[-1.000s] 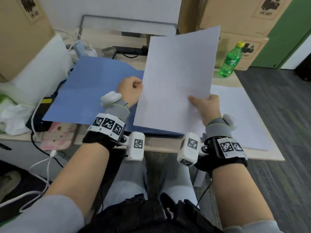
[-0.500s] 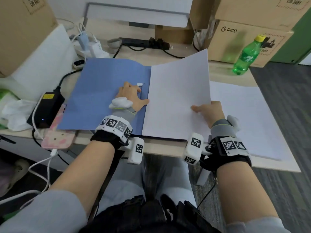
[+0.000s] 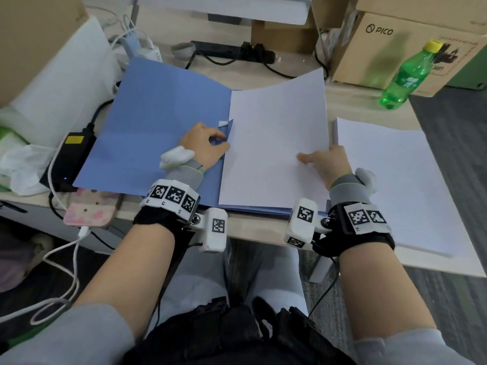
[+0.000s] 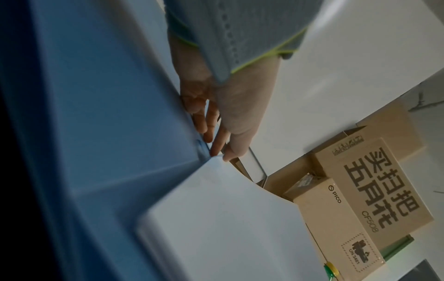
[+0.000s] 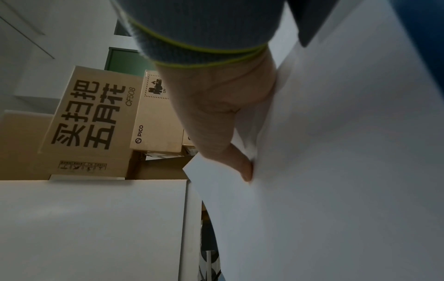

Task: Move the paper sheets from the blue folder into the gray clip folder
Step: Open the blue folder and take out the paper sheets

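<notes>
The blue folder (image 3: 158, 127) lies open on the desk. White paper sheets (image 3: 274, 143) rest on its right half, with their far edge curling up. My left hand (image 3: 208, 143) sits at the folder's spine, thumb and forefinger pinching a small blue pocket flap (image 3: 227, 129) beside the sheets' left edge. In the left wrist view its fingers (image 4: 211, 131) lie along the blue fold where the paper (image 4: 228, 228) begins. My right hand (image 3: 324, 162) grips the sheets' right edge, thumb on top. A pale flat folder or stack (image 3: 400, 185) lies to the right; I cannot tell which.
A green bottle (image 3: 405, 77) and cardboard boxes (image 3: 390, 48) stand at the back right. A power strip (image 3: 232, 52) and cables run behind the folder. A black adapter (image 3: 76, 154) and a pink case (image 3: 89, 212) sit at the left, near the desk's front edge (image 3: 250, 227).
The sheets, held raised by both hands a second ago, have come down onto the folder's right half. My left hand let go of them and moved to the pocket flap.
</notes>
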Action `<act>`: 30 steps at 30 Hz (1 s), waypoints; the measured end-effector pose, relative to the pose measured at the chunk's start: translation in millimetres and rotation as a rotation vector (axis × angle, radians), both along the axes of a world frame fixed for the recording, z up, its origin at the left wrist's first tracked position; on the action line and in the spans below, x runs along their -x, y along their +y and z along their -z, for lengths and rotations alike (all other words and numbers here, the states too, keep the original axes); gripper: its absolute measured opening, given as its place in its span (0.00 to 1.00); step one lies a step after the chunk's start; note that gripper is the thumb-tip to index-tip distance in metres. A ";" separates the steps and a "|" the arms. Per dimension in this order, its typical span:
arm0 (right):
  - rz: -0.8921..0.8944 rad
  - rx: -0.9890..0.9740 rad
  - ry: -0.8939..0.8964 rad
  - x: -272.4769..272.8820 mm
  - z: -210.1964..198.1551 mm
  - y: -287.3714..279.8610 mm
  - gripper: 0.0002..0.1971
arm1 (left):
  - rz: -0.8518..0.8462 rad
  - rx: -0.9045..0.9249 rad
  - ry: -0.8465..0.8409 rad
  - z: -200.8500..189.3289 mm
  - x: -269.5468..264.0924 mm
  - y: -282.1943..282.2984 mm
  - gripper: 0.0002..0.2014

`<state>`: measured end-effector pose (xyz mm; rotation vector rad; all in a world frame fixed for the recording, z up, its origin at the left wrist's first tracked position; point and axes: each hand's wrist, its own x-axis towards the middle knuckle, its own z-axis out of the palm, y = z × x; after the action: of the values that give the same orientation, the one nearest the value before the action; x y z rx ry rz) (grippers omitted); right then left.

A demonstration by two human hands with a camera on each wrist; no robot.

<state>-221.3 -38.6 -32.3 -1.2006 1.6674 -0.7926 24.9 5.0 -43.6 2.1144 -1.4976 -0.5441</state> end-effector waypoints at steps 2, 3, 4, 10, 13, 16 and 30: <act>-0.010 0.005 -0.043 0.7 0.0 1.7 0.14 | -0.002 0.002 -0.010 -0.4 0.6 1.3 0.12; -0.014 0.006 -0.054 0.6 0.7 2.4 0.16 | -0.001 0.007 -0.014 -0.3 1.1 2.0 0.12; -0.020 0.003 -0.052 0.4 1.6 2.7 0.16 | 0.003 0.011 -0.019 -0.1 1.8 2.7 0.13; 0.024 -0.010 0.069 -6.3 6.4 -1.1 0.26 | 0.051 0.039 -0.033 -1.8 5.1 9.0 0.15; 0.008 -0.007 0.153 -10.7 6.4 -0.3 0.38 | 0.079 0.033 -0.051 -1.1 5.5 10.5 0.16; -0.018 0.023 0.276 -14.6 -0.6 3.9 0.32 | 0.119 0.032 -0.087 4.3 7.6 12.9 0.17; -0.104 0.241 0.888 -43.3 9.2 25.2 0.39 | 0.229 0.010 -0.332 13.4 23.4 28.6 0.17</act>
<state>-178.0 -13.5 -41.4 -1.9764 2.2087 -0.4045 1.4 33.6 -57.0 2.1151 -1.9363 -0.2690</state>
